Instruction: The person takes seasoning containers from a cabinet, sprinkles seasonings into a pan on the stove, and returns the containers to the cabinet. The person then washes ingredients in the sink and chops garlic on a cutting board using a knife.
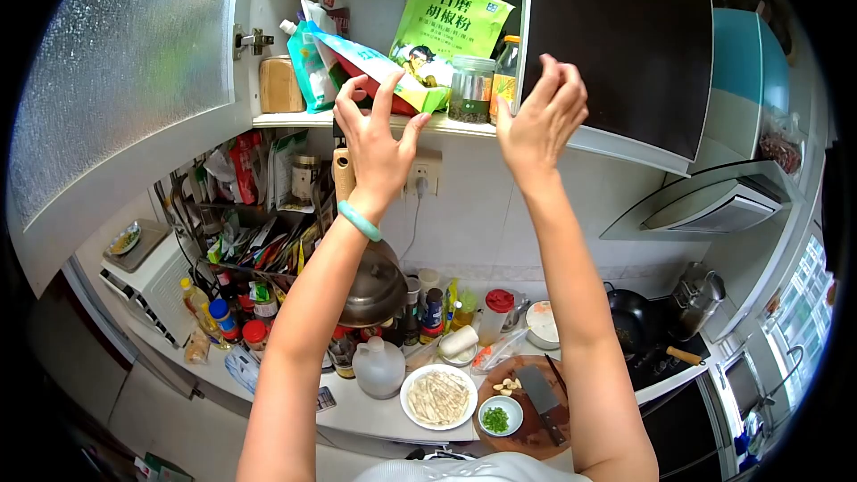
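Observation:
Both arms reach up to an open wall cabinet. My left hand [378, 141], with a jade-green bangle [359, 221] on its wrist, has its fingers spread in front of a blue, white and green packet [379, 62] that lies tilted on the shelf. Whether the fingers touch it I cannot tell. My right hand [543, 112] is open, thumb apart from its slightly bent fingers, just right of a small yellow-labelled bottle [504, 80]. Between the hands stands a glass jar [471, 89] with dark contents. A green pepper-powder bag [455, 22] leans behind it.
Left, a frosted cabinet door [125, 80] hangs open; a dark door [616, 45] is at right. On the counter below are a plate of pale strips [438, 397], a bowl of chopped greens [500, 416], a cleaver [540, 397] on a round board [500, 375], and several bottles.

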`<state>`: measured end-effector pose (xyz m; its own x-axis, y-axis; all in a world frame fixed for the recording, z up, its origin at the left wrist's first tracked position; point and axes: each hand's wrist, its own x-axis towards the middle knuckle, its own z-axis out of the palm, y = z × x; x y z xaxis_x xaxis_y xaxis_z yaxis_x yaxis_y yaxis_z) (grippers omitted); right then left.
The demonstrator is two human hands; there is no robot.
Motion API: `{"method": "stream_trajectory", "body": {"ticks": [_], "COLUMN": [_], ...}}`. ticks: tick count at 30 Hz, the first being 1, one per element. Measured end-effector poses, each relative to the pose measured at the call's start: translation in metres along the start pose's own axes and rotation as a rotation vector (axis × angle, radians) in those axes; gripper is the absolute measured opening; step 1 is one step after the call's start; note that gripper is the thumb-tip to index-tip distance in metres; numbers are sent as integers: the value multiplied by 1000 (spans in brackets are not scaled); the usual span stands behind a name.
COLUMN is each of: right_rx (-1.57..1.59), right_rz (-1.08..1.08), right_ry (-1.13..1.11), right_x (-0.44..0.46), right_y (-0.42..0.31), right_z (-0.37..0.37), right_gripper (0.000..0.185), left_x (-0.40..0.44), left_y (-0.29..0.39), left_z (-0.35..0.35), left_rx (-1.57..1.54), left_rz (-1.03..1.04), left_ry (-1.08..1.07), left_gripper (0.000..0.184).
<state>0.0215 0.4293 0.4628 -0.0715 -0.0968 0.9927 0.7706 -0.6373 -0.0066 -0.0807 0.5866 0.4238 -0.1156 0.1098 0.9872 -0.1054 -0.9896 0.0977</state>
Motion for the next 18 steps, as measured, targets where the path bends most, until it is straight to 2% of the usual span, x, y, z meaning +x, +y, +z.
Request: {"method": "stream_trajectory", "body": {"ticks": [1, 2, 6, 13, 15, 18], "right_rx": [-14, -30, -32, 1, -33, -4], "right_rz": [-6, -3, 29, 8, -12, -32], "right_ry": [56, -26, -105, -108, -103, -91], "right_x": [3, 3, 4, 18, 19, 18], "right_y": [6, 10, 15, 9, 6, 4], "right_z": [1, 2, 4, 6, 11, 4], "right_gripper": [91, 99, 109, 111, 112, 112], "left_x": [-1, -1, -3, -5, -7, -9], "left_y": [1, 3, 10, 0, -3, -8], "left_z": [2, 2, 8, 18, 24, 33], "left_rx": [23, 19, 34, 38, 16, 40], "left_rz": [31, 26, 70, 80, 38, 84], "left_ry": [25, 26, 58, 75, 70, 42], "left_gripper": [58, 55, 51, 46, 41, 32]}}
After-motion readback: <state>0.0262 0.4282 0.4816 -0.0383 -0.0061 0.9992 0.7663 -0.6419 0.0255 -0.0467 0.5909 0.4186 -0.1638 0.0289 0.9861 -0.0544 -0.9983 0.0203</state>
